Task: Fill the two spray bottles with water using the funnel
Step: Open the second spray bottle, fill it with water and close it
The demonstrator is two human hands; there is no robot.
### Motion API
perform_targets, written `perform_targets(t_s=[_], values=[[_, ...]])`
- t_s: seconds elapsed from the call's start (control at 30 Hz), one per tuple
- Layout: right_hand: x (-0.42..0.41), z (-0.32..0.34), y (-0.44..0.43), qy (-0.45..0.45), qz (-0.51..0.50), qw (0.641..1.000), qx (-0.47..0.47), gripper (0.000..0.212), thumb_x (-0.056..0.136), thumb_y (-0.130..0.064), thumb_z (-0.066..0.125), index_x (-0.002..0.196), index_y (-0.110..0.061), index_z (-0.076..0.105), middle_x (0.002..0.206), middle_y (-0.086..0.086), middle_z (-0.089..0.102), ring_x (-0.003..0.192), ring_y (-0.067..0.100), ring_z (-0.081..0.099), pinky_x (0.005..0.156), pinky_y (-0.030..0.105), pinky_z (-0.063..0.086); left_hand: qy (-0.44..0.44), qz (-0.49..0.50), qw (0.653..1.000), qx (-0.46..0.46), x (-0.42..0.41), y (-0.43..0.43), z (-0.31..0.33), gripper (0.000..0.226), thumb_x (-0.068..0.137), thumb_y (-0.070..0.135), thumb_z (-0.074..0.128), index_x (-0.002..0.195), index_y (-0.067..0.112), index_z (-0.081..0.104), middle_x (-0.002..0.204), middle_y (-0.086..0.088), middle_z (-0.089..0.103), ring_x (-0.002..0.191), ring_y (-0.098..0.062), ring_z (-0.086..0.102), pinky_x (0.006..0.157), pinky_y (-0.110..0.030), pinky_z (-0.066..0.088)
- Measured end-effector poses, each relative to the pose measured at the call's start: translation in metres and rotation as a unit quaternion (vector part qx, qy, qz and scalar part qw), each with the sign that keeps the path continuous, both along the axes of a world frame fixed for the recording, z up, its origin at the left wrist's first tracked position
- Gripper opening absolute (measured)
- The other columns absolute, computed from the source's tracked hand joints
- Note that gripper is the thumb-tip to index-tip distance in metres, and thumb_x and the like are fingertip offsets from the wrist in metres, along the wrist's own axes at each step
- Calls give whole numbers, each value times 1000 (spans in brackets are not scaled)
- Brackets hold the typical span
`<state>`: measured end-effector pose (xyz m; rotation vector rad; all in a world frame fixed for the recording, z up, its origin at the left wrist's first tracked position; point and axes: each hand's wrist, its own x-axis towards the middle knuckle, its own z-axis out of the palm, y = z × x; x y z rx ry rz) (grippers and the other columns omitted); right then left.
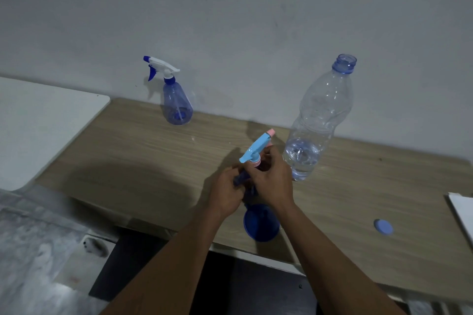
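Frame centre, at the tabletop's (153, 151) near edge: left hand (225, 192) grips the near spray bottle (261, 225) at the neck. Right hand (271, 179) pinches its light-blue trigger head (256, 148), probably unscrewing. Second spray bottle (178, 102) stands upper left, capped. Open water bottle (317, 120) right. Next move needs the head off and the funnel seated; can't make out the funnel.

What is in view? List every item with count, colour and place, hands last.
translucent blue plastic spray bottle with white trigger head: one, blue and white, table's far edge.
dark blue plastic spray bottle with light blue and pink trigger head: one, table's front, in both hands.
clear plastic water bottle: one, uncapped, some water inside, right of the hands.
round light blue cap: one, table's right.
wood-grain table: one, tan.
white board: one, left of table.
hands: left hand and right hand, gripping the dark blue bottle.
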<state>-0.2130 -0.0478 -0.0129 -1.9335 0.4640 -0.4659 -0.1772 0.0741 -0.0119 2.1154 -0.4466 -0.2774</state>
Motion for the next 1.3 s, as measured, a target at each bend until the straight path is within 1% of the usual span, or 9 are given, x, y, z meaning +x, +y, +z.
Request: perform_targets(t_s=[0.13,0.27,0.37,0.53,0.63,0.83,1.0,1.17,1.3], values=[[-1,-3,0,6,23,999,-22,8,88,-35,70,94,-34,64,83,-14,71,78,1,66,68,27,53,14,-3,1000,0,0,1,0,35,80,-11,53,97,13,72,84,5,63,66,16,58,54,-1,40],[-5,0,-2,9,40,998,-41,15,91,-48,64,94,-34,59,80,-14,69,74,2,65,62,19,49,16,4,1000,3,0,2,-2,25,85,-3,58,96,17,70,93,1,64,67,11,58,55,0,40],[-4,1,-1,6,38,999,-25,17,92,-44,65,99,-31,56,84,-10,70,77,4,67,68,32,55,12,-6,1000,-3,0,2,-4,30,83,-5,56,101,14,72,96,3,65,72,19,57,57,-1,41],[-4,2,1,10,11,1000,2,31,81,-47,77,97,-35,53,90,-18,71,84,-4,67,69,19,53,21,15,1000,12,1,1,-6,28,85,-4,57,105,11,71,100,3,63,68,17,56,55,2,38],[-4,1,0,2,14,1000,-8,21,87,-45,67,97,-32,53,87,-15,71,81,-1,68,69,27,54,29,-11,999,-21,0,2,-4,38,85,-5,57,112,17,71,98,7,66,74,22,56,57,1,42],[-6,0,0,-11,34,999,-29,10,95,-36,64,100,-37,55,88,-18,71,81,-3,67,64,10,46,9,-8,1000,-19,1,2,-3,35,85,-5,57,109,16,72,100,6,65,75,22,56,59,0,42],[0,-1,2,12,-15,1000,20,30,81,-45,78,95,-32,54,88,-19,71,83,-5,67,71,24,55,1,10,1000,28,2,2,-7,30,83,-2,59,103,15,73,102,-3,66,68,3,56,56,1,39],[-3,-3,2,-2,9,1000,-18,23,88,-42,67,107,-34,56,88,-16,71,82,-1,67,70,27,54,2,3,1000,0,1,1,-2,33,81,-4,60,105,15,73,90,8,64,71,22,55,57,2,39],[-2,-4,1,9,12,1000,-23,19,89,-42,69,96,-32,55,85,-13,71,79,0,67,68,29,55,-6,0,1000,19,2,1,-5,33,80,-8,56,102,11,73,98,2,64,69,15,56,59,1,39]])
